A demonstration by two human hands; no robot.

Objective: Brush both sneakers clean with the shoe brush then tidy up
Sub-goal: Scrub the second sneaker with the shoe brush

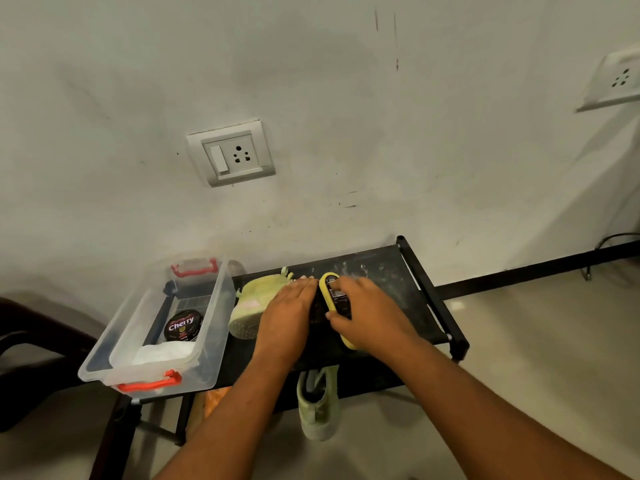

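Note:
A pale green sneaker (254, 299) lies on its side on the black rack top (391, 271), sole toward me. My left hand (289, 308) rests flat on it, fingers together. My right hand (363, 311) grips a yellow shoe brush (330, 289) with a dark label, set just right of the sneaker. The bristles are hidden. A second pale green sneaker (317, 407) sits below the rack, on the floor between my forearms, partly hidden by the rack top.
A clear plastic box (207, 341) with red handles stands at the rack's left end, holding a black Cherry polish tin (183, 325) and a white cloth (162, 351). The wall with a socket (230, 152) is right behind. A dark chair (31, 341) stands at left.

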